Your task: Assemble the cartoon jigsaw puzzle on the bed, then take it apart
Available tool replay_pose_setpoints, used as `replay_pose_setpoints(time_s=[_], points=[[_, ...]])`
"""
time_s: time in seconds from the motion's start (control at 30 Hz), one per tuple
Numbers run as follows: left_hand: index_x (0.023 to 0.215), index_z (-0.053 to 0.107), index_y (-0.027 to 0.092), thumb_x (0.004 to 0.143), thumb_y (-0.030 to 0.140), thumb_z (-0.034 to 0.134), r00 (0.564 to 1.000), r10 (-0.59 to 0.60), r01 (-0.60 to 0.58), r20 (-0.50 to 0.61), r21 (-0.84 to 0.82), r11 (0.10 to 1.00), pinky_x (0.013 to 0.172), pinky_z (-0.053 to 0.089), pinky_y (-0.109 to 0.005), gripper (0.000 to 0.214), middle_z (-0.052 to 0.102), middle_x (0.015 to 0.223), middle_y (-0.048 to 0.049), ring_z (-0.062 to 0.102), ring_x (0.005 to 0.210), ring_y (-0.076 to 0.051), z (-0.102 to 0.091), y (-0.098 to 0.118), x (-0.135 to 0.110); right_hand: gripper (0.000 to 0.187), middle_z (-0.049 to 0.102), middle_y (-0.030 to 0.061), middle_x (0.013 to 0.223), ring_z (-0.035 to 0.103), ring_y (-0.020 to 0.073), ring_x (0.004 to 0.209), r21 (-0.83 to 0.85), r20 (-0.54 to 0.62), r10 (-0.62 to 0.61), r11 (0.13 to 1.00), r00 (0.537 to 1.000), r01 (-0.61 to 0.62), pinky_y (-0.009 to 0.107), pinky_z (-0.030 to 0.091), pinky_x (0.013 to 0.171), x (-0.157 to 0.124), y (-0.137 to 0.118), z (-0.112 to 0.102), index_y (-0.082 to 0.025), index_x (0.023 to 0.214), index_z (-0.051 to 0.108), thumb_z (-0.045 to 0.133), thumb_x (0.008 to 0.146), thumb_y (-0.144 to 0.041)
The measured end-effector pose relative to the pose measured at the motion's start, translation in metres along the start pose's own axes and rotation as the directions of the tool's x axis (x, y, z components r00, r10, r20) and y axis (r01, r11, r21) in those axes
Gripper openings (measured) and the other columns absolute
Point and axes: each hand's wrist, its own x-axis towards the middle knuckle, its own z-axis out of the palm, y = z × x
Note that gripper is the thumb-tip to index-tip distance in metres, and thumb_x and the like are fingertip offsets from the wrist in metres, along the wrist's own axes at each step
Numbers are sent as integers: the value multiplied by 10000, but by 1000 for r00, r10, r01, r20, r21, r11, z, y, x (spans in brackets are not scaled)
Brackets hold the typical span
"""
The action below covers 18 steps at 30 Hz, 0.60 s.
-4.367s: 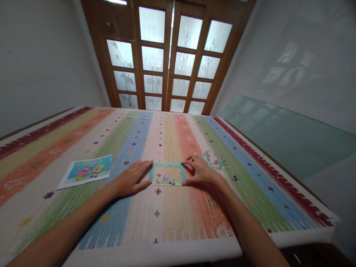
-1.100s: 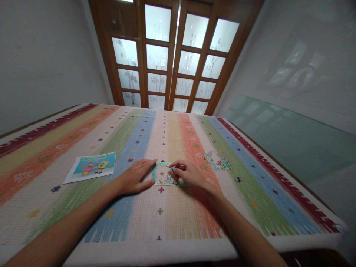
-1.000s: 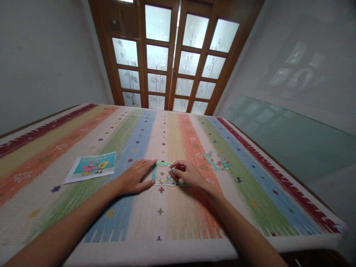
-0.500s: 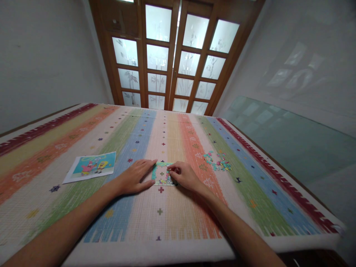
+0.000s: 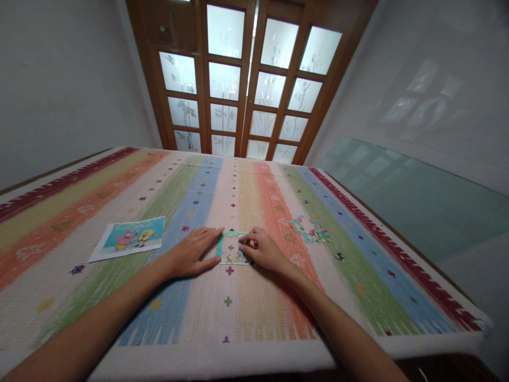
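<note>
A small jigsaw frame (image 5: 231,249) with a teal border lies on the striped mat (image 5: 238,307) in front of me. My left hand (image 5: 192,252) rests flat against its left edge, fingers stretched out. Curled fingers of my right hand (image 5: 263,251) cover the frame's right half, the fingertips pinched near the middle of the frame. Whether they hold a piece is hidden. A pile of loose puzzle pieces (image 5: 310,229) lies to the right, apart from both hands.
A printed cartoon picture (image 5: 130,237) lies flat at the left on the mat. Wooden glass-paned doors (image 5: 246,85) stand beyond the mat's far end. A greenish glass panel (image 5: 401,196) leans along the right wall. The mat's near edge runs below my forearms.
My right hand has slid left over the frame since 4.4 s ago and curled its fingers over the inside. My left hand has kept its place at the left edge.
</note>
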Motion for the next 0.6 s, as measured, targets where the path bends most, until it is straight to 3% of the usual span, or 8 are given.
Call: replay_pose_setpoints(time_s=[0.4, 0.6], points=[[1548, 301, 157, 1030, 481, 464, 1000, 10, -10, 1, 15, 1000, 1145, 387, -520, 632, 491, 1502, -188, 496, 1350, -341, -1, 0, 0, 156, 646, 57, 901, 586, 176, 838, 24, -45, -6, 1000, 999, 7, 306, 441, 781, 1, 2, -2, -167, 1007, 789, 671, 907, -168], [1553, 299, 168, 1018, 475, 483, 1000, 0, 0, 4, 12, 1000, 1139, 399, -536, 644, 488, 1506, -189, 500, 1344, -358, -1, 0, -1, 169, 705, 77, 914, 598, 194, 845, 49, -202, 48, 998, 978, -39, 332, 452, 807, 6, 23, -31, -182, 942, 779, 616, 898, -171]])
